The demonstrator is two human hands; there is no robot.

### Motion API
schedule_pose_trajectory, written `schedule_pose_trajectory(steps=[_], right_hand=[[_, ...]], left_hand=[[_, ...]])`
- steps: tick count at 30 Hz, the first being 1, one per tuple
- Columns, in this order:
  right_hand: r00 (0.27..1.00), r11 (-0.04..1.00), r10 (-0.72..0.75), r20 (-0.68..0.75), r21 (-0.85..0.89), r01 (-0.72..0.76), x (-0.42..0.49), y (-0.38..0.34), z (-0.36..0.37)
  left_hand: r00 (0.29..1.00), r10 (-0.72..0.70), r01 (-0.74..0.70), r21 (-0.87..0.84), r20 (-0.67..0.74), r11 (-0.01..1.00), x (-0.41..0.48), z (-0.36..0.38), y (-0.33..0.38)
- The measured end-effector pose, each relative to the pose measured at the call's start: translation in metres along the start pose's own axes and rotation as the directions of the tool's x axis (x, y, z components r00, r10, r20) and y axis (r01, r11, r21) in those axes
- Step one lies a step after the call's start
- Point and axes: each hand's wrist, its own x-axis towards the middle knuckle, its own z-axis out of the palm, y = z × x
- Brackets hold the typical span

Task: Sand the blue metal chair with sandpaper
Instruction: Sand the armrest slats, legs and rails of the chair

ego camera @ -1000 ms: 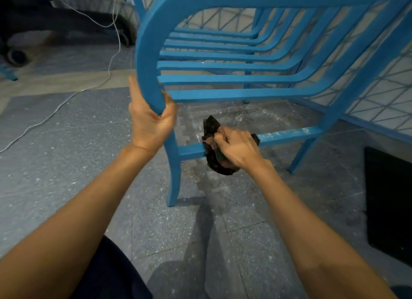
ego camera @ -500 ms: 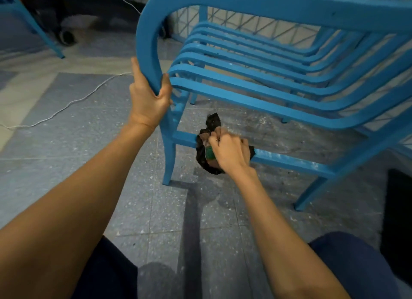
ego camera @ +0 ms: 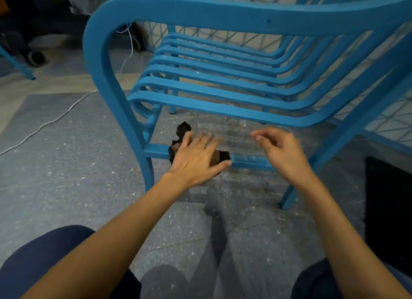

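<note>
My left hand reaches forward, fingers spread flat over the crumpled dark sandpaper draped on the low side rail of the blue chair, its grip wide, clasping nothing. My right hand hovers just beside it above the rail, fingers loosely curled, grip empty.

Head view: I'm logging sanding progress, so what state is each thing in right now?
Chair: upright on the floor.
Lower rail: paler, scuffed patch right of the sandpaper.
Sandpaper: crumpled, draped over the lower rail.
Left hand: fingers spread over the sandpaper, not gripping it.
Right hand: loosely curled, empty, above the rail.
</note>
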Motion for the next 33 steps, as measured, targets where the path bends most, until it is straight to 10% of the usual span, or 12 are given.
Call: schedule_pose_trajectory(steps=[8,15,19,23,33], right_hand=[[0.999,0.99,0.035,-0.01,-0.136,-0.036,-0.03,0.03,-0.035],[0.894,0.964,0.24,-0.378,-0.017,-0.265,-0.051,0.067,-0.071],[0.868,0.959,0.271,-0.416,0.043,-0.279,-0.045,0.064,-0.053],[0.803,0.955,0.296,-0.518,0.139,-0.262,-0.034,0.071,-0.048],[0.798,0.948,0.297,-0.524,0.058,-0.314,-0.027,0.078,-0.053]], left_hand=[[0.987,0.154,-0.156,0.059,0.036,0.986,-0.008,0.0,-0.051],[0.949,-0.284,0.28,0.05,0.137,0.959,0.027,0.004,-0.003],[0.99,-0.116,0.119,0.025,-0.083,0.993,0.024,0.022,0.049],[0.997,0.077,-0.077,0.061,-0.001,0.995,-0.009,0.017,0.013],[0.896,-0.401,0.387,0.108,0.192,0.916,0.018,0.003,0.005]])
